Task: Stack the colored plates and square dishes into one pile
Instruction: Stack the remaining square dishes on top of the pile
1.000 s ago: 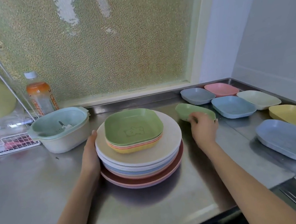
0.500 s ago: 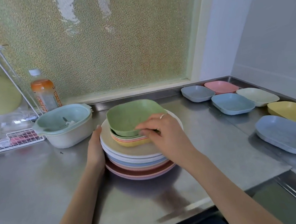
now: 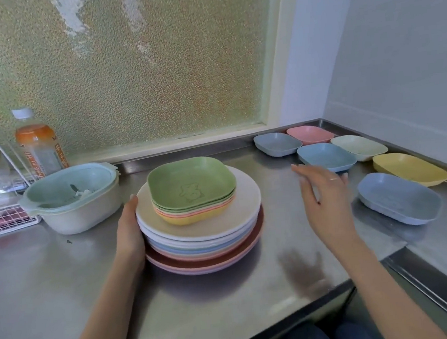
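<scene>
Your left hand (image 3: 129, 230) braces the pile of round plastic plates (image 3: 201, 234), topped by the green square dish (image 3: 191, 183), mid-surface. Your right hand (image 3: 326, 197) hovers empty, fingers relaxed; take the blue rectangular dish (image 3: 326, 157) by its rim.

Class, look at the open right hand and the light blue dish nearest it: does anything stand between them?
Nothing visible does. The right hand hangs open above bare steel counter, its fingertips just short of the light blue dish. The other loose dishes lie behind or to the right of it.
</scene>
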A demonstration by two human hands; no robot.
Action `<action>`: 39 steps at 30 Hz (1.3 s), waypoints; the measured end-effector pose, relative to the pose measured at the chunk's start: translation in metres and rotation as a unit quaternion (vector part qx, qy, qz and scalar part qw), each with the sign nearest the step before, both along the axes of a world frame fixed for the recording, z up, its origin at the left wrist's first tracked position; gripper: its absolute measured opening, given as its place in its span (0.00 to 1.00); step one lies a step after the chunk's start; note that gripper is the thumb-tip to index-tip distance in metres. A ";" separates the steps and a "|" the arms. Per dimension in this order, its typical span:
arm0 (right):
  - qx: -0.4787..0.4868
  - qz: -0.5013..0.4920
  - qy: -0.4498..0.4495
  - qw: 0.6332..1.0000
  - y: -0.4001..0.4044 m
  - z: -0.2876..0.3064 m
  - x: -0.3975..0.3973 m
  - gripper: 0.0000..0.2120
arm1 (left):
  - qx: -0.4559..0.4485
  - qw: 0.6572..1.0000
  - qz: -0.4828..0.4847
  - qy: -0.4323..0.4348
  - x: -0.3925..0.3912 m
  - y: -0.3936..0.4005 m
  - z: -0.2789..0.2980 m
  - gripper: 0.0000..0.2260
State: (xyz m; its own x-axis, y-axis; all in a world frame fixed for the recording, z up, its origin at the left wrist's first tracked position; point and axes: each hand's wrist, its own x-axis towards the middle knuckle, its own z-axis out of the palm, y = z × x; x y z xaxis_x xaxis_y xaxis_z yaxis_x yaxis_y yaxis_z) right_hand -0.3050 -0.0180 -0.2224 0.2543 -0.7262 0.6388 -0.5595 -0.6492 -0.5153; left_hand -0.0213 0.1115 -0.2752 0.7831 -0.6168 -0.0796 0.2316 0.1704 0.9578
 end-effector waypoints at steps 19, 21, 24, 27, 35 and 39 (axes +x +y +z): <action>0.100 -0.313 0.205 0.922 -0.071 -0.056 -0.110 0.22 | 0.015 0.997 -0.073 -0.002 -0.062 -0.086 0.004 0.28; 0.091 -0.295 0.179 0.934 -0.074 -0.054 -0.112 0.21 | 0.013 0.997 -0.077 -0.009 -0.075 -0.100 0.005 0.28; 0.062 -0.244 0.125 0.960 -0.075 -0.044 -0.108 0.19 | 0.006 0.996 -0.082 -0.021 -0.093 -0.120 0.007 0.22; 0.004 -0.189 0.069 0.980 -0.068 -0.021 -0.097 0.18 | -0.002 0.996 -0.087 -0.035 -0.105 -0.137 0.005 0.15; -0.035 -0.044 0.048 0.997 -0.041 0.037 -0.047 0.16 | -0.008 0.990 -0.106 -0.090 -0.111 -0.157 -0.007 0.17; -0.010 0.023 0.103 0.994 -0.029 0.037 -0.022 0.17 | 0.006 0.989 -0.121 -0.085 -0.107 -0.158 -0.010 0.20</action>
State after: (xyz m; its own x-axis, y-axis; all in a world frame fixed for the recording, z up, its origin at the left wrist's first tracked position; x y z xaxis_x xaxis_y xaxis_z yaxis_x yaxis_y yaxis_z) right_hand -0.3272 -0.0470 -0.1852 0.4130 -0.6986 0.5843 -0.6217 -0.6851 -0.3797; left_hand -0.1282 -0.0469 -0.2847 0.6153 -0.7876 0.0317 0.1004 0.1182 0.9879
